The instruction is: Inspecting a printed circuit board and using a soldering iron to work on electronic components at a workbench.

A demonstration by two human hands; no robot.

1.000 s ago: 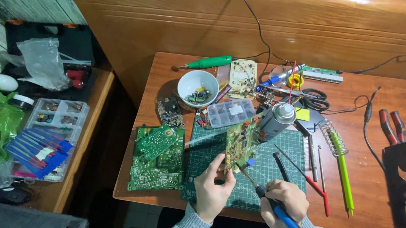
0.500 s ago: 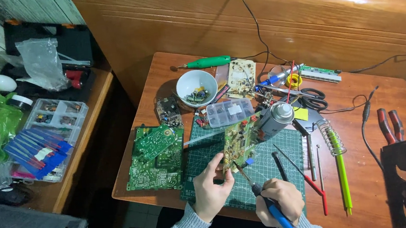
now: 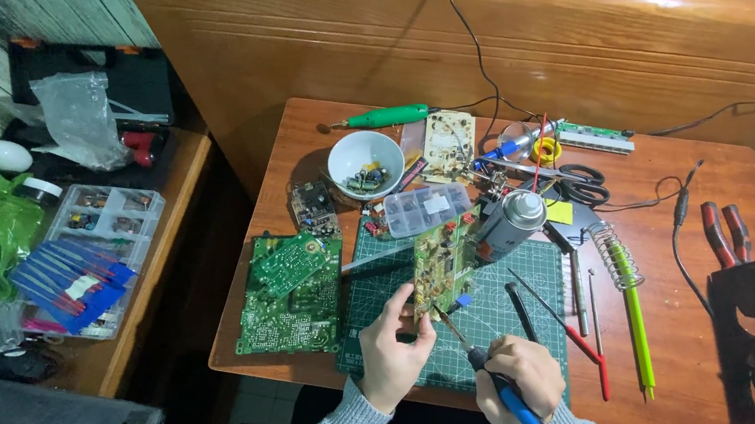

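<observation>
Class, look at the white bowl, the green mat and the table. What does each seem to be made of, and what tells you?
Bowl: likely glazed ceramic or plastic; smooth glossy white wall. Mat: probably rubbery vinyl; matte green with a printed grid. Table: varnished wood, or wood veneer; reddish grain with a sheen.

Green circuit board (image 3: 439, 266) – green gridded cutting mat (image 3: 500, 311) – blue-handled soldering iron (image 3: 509, 399); white bowl (image 3: 364, 153), reddish-brown table (image 3: 693, 366).

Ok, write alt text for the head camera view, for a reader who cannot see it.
Seen from above, the left hand holds a green circuit board tilted up over a green cutting mat, while the right hand touches a blue-handled soldering iron to it. A white bowl of small parts and scattered tools crowd the wooden table.
</observation>
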